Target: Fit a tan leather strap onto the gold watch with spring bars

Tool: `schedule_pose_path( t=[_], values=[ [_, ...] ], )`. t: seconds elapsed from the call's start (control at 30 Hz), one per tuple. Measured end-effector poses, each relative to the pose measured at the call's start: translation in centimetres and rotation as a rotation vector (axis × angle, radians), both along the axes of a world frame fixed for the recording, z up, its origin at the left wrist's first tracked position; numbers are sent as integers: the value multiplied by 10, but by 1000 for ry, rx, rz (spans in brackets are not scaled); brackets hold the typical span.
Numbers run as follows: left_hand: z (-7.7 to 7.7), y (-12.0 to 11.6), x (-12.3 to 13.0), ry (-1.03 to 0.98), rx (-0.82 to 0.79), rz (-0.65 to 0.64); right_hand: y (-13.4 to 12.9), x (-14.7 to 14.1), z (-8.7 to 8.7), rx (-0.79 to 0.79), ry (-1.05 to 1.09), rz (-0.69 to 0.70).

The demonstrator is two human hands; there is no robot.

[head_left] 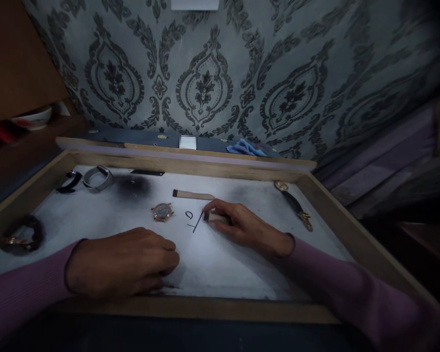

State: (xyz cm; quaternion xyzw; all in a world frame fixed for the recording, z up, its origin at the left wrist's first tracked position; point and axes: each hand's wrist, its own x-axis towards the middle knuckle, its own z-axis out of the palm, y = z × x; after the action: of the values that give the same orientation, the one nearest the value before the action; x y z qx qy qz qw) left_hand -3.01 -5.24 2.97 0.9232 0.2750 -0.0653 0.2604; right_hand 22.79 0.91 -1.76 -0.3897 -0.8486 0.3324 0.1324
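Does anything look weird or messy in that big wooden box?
Yes. A round watch has no strap on it: one strap piece lies behind it, and another piece is in the right hand. There's also a dark smudge on the white bottom. Nothing looks spilled.

A: Watch case (163, 211)?
B: Round, gold-toned rim, lugs exposed; it lay flat on the white bench (242, 271).
A: First strap piece (193, 195)?
B: Pale face up, dark left end, narrowing rightward; it lay flat beyond the case.
A: Second strap piece (215, 217)?
B: Pale, dark-ended, between the right hand's (242, 226) fingers, partly hidden.
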Motion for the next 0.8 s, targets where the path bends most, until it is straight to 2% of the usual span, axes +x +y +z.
schedule_pose_path(
  t=[0.43, 0.67, 0.8],
  values=[
    [-2, -5, 1, 32, 114, -18, 0, -1, 2, -12, 0, -1],
    [-13, -1, -5, 33, 254, 84, 0, -2, 3, -26, 0, -2],
    [-15, 1, -6, 1, 270, 85, 0, -2, 3, -33, 4, -3]
  ],
)
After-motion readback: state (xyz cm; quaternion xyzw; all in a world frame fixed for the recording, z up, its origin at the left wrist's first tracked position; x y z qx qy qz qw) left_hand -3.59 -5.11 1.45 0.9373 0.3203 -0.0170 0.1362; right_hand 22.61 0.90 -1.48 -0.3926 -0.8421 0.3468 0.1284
